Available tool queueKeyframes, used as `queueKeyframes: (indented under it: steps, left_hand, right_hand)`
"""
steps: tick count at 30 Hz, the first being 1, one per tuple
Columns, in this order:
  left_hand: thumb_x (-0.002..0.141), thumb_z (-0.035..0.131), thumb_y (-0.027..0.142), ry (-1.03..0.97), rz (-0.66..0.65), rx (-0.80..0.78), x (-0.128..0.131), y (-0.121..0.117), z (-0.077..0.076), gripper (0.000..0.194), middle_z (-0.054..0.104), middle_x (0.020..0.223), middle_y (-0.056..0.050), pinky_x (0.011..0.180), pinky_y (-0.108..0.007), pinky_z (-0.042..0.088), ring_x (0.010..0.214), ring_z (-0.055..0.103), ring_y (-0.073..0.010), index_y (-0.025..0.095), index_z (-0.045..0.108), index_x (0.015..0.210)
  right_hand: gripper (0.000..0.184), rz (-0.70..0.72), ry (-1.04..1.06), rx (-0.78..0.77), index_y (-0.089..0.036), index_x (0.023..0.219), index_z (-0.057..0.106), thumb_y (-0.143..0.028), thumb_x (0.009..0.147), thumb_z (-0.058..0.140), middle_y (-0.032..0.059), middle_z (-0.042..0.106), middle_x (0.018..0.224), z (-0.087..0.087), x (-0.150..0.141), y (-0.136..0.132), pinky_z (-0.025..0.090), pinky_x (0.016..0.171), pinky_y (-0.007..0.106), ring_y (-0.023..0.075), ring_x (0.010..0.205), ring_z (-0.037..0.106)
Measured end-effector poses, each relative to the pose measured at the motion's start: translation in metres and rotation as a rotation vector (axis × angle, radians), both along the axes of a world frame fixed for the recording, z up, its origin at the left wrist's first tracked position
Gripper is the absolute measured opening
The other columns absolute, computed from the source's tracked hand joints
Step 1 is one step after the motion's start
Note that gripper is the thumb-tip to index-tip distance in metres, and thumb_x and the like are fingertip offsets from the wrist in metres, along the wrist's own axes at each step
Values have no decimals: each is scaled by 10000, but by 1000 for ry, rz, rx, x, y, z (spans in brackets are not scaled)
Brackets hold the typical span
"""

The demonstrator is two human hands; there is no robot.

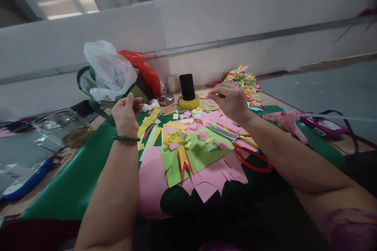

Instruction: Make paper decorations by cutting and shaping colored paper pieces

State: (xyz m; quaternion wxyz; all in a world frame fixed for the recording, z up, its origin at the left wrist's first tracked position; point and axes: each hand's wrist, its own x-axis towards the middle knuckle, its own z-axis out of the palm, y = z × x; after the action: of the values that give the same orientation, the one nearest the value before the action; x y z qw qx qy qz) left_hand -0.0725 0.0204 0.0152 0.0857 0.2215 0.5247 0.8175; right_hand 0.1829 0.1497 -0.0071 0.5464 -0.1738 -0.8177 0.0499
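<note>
My left hand (126,113) is raised over the left side of the green mat (73,180), fingers curled together in a pinch; what they grip is too small to make out. A beaded bracelet sits on that wrist. My right hand (231,100) hovers above the pink paper scraps (206,119), fingers pinched on a small yellowish piece that I cannot name. Below both hands lie a light green sheet (200,155), a pink sheet (151,182) with cut edges, and a yellow-and-pink paper flower (178,141). Red-handled scissors (244,151) lie beside my right forearm.
A phone (187,86) stands in a yellow tape roll (189,104). A pile of colourful paper pieces (244,80) sits at the back right, a pink glue gun (284,121) at the right, a white plastic bag (107,70) and a red bag at the back left, and glass containers (59,125) at the left.
</note>
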Motion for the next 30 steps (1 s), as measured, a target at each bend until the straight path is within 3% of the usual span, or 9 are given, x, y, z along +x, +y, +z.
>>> queueKeyframes:
  steps: [4,10,14,16,20,23,25,26,30]
  left_hand:
    - [761,650,193,12,-7,-7,-1,1,-1,161,663,606,33,425,-145,408,401,535,-45,168,529,658]
    - [759,580,80,37,31,-12,-4,1,-2,126,683,635,40,403,-141,399,397,561,-55,181,509,734]
    - [792,624,235,83,68,-65,-7,1,-5,140,680,648,23,418,-171,422,403,555,-70,185,512,724]
    - [815,610,343,119,99,-98,-9,2,-6,232,655,602,21,435,-194,427,436,575,-97,191,492,686]
    - [887,482,408,176,121,-171,-14,5,-9,355,646,631,-19,641,-272,500,663,650,-156,196,449,605]
    - [856,515,292,184,131,-201,-20,8,-12,260,637,709,-31,835,-325,481,824,642,-173,188,482,620]
    - [748,603,167,191,117,-220,-23,11,-15,105,619,752,-18,885,-330,464,870,627,-173,183,516,692]
    - [687,634,115,194,108,-231,-25,12,-17,134,613,780,-13,896,-326,460,889,620,-172,183,528,732]
    - [618,698,146,243,16,-315,-27,13,-23,279,624,918,-41,929,-334,444,968,600,-196,174,579,869]
  right_hand:
    - [125,-98,-14,19,-185,756,670,-181,855,593,60,692,789,1,0,5,466,676,301,198,726,620]
    - [173,-77,-9,52,-179,816,680,-206,900,531,58,687,781,0,0,5,449,645,274,178,704,612]
    - [186,-94,-19,69,-182,721,646,-270,876,593,28,657,702,1,2,4,401,575,258,143,586,555]
    - [297,-120,-8,64,-182,636,591,-370,864,616,17,614,628,3,4,4,367,533,257,130,530,510]
    - [499,-154,-21,87,-202,524,454,-539,884,529,-2,509,510,6,7,1,336,512,263,126,493,465]
    - [368,-163,-28,95,-199,643,532,-456,904,516,18,598,616,7,7,-2,388,564,264,141,565,541]
    - [166,-186,-29,56,-194,802,585,-337,879,554,20,633,674,7,6,-3,419,588,270,155,600,577]
    - [95,-191,-32,32,-187,884,592,-276,856,569,19,641,693,6,6,-2,431,593,274,160,607,586]
    - [271,-150,-87,22,-168,1054,576,-141,784,582,65,677,905,6,6,0,473,648,295,177,710,620]
